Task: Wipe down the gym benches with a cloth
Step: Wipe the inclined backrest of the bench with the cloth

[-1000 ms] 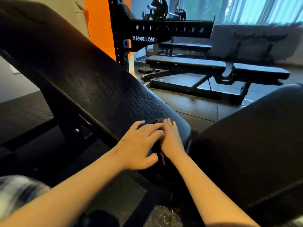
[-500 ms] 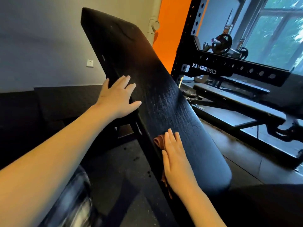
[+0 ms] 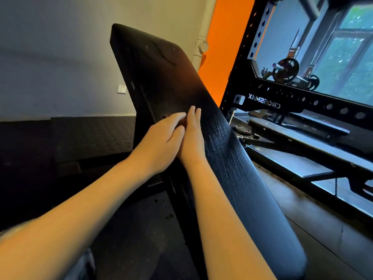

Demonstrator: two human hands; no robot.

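In the head view, a long black padded gym bench backrest (image 3: 232,158) with a textured vinyl cover stands steeply tilted. Its upper end rises toward the pale wall (image 3: 60,47) and its lower end drops to the bottom right. Both bare forearms reach up from the bottom of the picture to the pad's left edge, about midway along it.

The right hand (image 3: 192,136) lies flat on the pad with its fingers straight and close together, pointing up the slope. It presses a small reddish-brown cloth (image 3: 182,123) against the bench. Only a sliver of the cloth shows, between the two hands.

The left hand (image 3: 161,138) sits just beside the right one and touches it. Its fingers are extended and only slightly bent, laid over the pad's edge and over the cloth, and its thumb rests against the right hand. Neither hand is curled round anything.

Behind the bench, a bright orange wall panel (image 3: 220,47) runs upward. To its right stands a black perforated steel rack (image 3: 264,101) with white mirrored lettering. A flat black bench (image 3: 298,128) lies beyond the rack, and a dark round weight plate (image 3: 285,70) sits on a bar near the window (image 3: 353,57). A white wall socket (image 3: 121,88) shows left of the backrest, above dark rubber flooring (image 3: 131,229).
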